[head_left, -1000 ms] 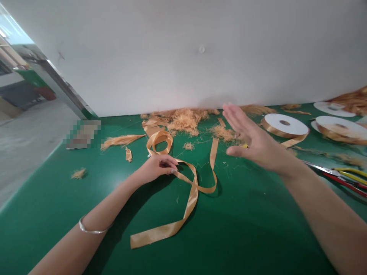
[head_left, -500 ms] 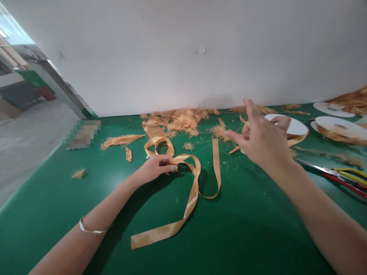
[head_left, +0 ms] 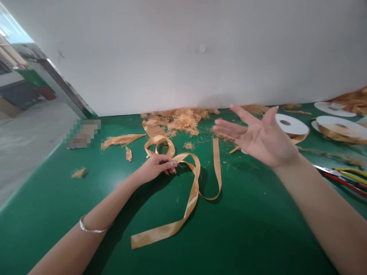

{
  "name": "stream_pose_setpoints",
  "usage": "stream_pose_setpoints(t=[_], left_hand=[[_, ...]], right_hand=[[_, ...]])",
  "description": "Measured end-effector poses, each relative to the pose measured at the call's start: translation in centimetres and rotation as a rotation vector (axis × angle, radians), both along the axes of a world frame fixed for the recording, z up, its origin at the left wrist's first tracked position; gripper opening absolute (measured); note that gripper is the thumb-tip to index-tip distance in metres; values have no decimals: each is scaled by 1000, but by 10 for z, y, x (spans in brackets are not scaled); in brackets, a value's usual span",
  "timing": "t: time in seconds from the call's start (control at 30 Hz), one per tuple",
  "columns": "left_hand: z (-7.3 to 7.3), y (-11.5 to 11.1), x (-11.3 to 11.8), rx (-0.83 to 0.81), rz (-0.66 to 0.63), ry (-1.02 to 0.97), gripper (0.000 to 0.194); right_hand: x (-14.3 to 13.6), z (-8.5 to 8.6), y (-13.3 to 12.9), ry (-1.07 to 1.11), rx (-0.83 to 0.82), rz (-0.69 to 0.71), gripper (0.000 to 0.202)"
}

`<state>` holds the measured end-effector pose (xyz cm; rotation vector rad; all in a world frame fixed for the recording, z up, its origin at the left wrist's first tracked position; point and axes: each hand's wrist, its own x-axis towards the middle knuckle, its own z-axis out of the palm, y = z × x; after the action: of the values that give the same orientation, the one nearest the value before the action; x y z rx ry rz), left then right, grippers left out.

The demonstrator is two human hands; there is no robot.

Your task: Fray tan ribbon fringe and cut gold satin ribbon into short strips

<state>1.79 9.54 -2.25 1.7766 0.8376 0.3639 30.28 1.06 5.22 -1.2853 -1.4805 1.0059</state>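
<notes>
Left hand [head_left: 156,167]: resting low, grip pinching gold ribbon [head_left: 191,206] between loops and tails, ribbon lying on bench [head_left: 252,229]. Right hand [head_left: 259,143]: hovering above bench, palm showing, fingers standing apart.

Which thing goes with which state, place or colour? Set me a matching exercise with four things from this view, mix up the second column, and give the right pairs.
Things:
1. left hand
2. scissors
3. bangle
4. right hand

States, places, colours:
A. yellow and red at the handles
B. raised with fingers spread, holding nothing
C. around the left forearm
D. thumb and fingers closed on the gold ribbon

Right pairs: 1-D, 2-A, 3-C, 4-B
</notes>
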Motion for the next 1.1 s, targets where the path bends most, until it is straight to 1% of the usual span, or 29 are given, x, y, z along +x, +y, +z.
stream_pose_setpoints(t=[0.07, 0.13, 0.2, 0.23, 0.3, 0.33, 0.4, 0.47, 0.53, 0.63, 0.67, 0.73, 0.8, 0.9, 0.93, 1.0, 1.03, 1.1], left_hand=[[-1, 0, 0, -2, -3, -1, 29], [0, 0, 0, -5, 0, -1, 28], [0, -1, 0, -6, 12, 3, 26], [1, -1, 0, -6, 14, 5, 26], [1, -1, 1, -5, 5, 6, 25], [2, -1, 1, -3, -3, 7, 25], [2, 0, 1, 1, -15, 9, 25], [1, 0, 1, 4, -15, 13, 24], [1, 0, 1, 1, -10, 17, 23], [1, -1, 1, 0, -5, 25, 22], [1, -1, 1, 1, -3, 25, 22], [1, -1, 1, 0, -3, 24, 23], [2, -1, 1, 0, -6, 24, 24], [2, -1, 1, 14, -15, 25, 25], [2, -1, 1, 18, -15, 24, 25], [2, -1, 1, 19, -15, 23, 25], [2, -1, 1, 17, -13, 24, 25], [2, -1, 1, 13, -8, 27, 25]], right_hand=[[0, -2, 0, -113, 74, 28, 67], [-1, -4, 0, -277, 150, 23, 75], [-1, -7, 1, -494, 237, -75, 84], [-1, -9, 2, -613, 281, -145, 81], [-1, -11, 3, -824, 365, -283, 64], [-1, -12, 4, -896, 398, -339, 57], [0, -12, 3, -985, 439, -429, 51], [2, -10, 3, -1044, 463, -519, 54], [4, -7, 2, -1109, 448, -604, 60], [10, -2, 3, -1148, 307, -707, 78], [13, 0, 3, -1119, 240, -711, 80], [17, 2, 3, -960, 123, -644, 77], [21, 3, 3, -665, 37, -472, 74], [24, 5, 2, -152, -102, -170, 76], [24, 5, 2, -19, -141, -105, 76], [22, 6, 2, 147, -150, -47, 72], [21, 7, 2, 171, -114, -41, 71], [18, 7, 1, 105, 7, -32, 68]])
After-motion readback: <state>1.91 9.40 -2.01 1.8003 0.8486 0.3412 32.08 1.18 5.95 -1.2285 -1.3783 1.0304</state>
